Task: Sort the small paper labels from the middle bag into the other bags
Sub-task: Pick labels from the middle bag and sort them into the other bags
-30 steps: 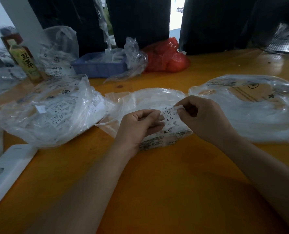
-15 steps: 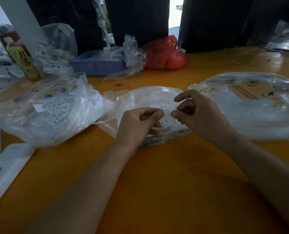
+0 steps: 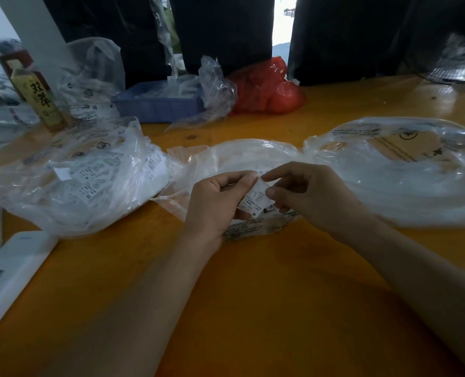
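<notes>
Three clear plastic bags lie in a row on the orange table. The middle bag sits right behind my hands. My left hand grips a small stack of white printed paper labels over that bag. My right hand pinches the top of the same stack with thumb and forefinger. The left bag holds several white labels. Inside the right bag I see white contents, too blurred to make out.
A white flat device lies at the table's left edge. At the back stand a bottle with a yellow label, a blue tray with plastic in it, a red plastic bag, more clear bags, and a fan at far right.
My right hand's fingers have come back onto the label stack and now pinch it closer to my left hand. The view has shifted slightly.
</notes>
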Demonstrator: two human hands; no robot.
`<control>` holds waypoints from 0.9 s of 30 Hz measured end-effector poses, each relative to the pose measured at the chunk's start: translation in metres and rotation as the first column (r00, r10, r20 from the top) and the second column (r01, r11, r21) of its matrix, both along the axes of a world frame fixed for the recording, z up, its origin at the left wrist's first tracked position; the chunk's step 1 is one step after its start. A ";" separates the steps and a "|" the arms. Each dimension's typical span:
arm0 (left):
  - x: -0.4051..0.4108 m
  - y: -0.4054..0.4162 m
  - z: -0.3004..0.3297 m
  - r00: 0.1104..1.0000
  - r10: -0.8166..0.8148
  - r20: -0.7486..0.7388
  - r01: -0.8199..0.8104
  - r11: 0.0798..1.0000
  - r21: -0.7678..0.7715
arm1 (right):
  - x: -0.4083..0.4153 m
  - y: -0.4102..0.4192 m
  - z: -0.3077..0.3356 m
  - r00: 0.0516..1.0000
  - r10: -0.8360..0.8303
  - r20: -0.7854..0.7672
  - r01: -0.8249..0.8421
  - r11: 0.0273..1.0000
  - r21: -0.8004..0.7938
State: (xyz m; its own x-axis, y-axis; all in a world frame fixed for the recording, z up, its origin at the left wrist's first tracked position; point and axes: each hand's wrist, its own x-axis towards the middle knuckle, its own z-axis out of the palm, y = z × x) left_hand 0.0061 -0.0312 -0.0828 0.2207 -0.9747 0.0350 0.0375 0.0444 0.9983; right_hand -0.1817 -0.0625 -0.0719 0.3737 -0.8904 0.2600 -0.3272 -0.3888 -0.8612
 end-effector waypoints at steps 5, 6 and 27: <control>0.000 0.001 0.001 0.995 -0.083 0.052 0.085 0.996 -0.033 | -0.002 -0.003 0.003 0.985 -0.139 0.098 0.146 0.987 -0.065; 0.000 0.001 0.001 0.994 -0.094 0.059 0.096 0.994 -0.043 | -0.003 -0.004 0.004 0.980 -0.162 0.112 0.171 0.983 -0.069; 0.000 -0.001 0.000 0.992 -0.105 -0.071 0.102 0.994 -0.048 | -0.006 -0.003 0.008 0.968 -0.210 0.138 0.217 0.976 -0.037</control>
State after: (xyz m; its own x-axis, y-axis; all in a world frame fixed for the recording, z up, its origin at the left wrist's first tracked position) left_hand 0.0064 -0.0323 -0.0828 0.1223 -0.9903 0.0655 0.1173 0.0800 0.9899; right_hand -0.1876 -0.0654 -0.0641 0.1361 -0.9300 0.3414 -0.2920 -0.3670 -0.8832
